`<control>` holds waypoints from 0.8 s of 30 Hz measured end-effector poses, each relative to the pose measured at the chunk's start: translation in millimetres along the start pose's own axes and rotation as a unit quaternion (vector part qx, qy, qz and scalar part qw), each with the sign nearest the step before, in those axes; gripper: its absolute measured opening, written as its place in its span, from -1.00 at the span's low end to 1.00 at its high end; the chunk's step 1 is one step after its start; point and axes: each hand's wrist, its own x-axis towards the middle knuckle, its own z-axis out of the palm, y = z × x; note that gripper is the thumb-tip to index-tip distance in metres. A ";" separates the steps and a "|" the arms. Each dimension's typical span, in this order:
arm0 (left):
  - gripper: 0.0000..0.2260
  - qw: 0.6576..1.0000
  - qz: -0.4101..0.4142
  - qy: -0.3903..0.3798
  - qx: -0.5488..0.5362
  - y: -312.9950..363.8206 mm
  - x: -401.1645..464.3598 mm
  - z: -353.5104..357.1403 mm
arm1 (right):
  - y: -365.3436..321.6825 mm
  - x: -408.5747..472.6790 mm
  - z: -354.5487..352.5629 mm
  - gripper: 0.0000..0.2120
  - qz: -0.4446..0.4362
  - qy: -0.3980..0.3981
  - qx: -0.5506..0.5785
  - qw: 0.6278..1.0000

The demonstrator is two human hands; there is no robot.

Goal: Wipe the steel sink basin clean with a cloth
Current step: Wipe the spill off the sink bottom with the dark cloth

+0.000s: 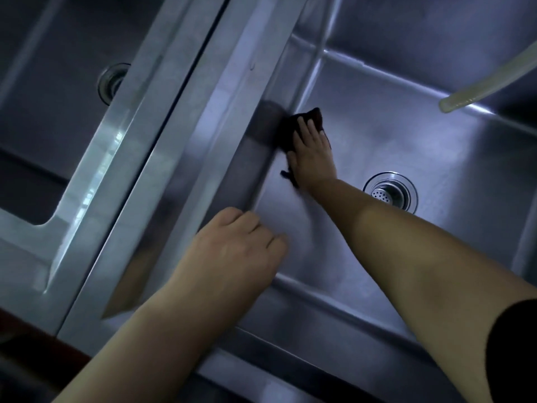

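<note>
A deep steel sink basin (406, 135) fills the right half of the view, with a round strainer drain (389, 191) in its floor. My right hand (312, 149) lies flat with straight fingers on a dark cloth (293, 123), pressing it against the basin's left inner wall near the floor. Most of the cloth is hidden under the hand. My left hand (235, 248) rests on the basin's left rim, its fingers curled over the edge into the basin, holding nothing loose.
A second steel basin (52, 112) with its own drain (112, 82) lies to the left, past a wide steel divider (180, 135). A pale translucent hose (494, 82) hangs in from the upper right, its end over the right basin.
</note>
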 end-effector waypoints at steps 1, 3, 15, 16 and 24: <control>-0.76 1.000 -0.003 0.005 0.003 -1.0 -3.3 -3.0 | -5.5 4.2 -1.3 -0.44 0.032 0.001 0.017 0.999; -0.78 1.000 -0.010 0.020 0.007 -2.5 -10.1 -9.7 | -19.6 5.6 -2.7 -0.32 0.073 -0.014 0.061 0.995; -0.73 0.997 -0.024 0.075 -0.017 -3.5 -44.1 -40.3 | -131.7 -90.6 -50.9 -0.29 0.188 -0.119 0.536 0.815; -0.73 0.996 -0.024 0.080 -0.017 -4.3 -46.3 -43.9 | -135.6 -92.6 -59.9 -0.27 0.186 -0.118 0.564 0.796; -0.68 0.994 -0.036 0.101 -0.022 -10.0 -63.9 -84.6 | -144.6 -80.6 -152.2 -0.28 0.194 -0.029 0.632 0.750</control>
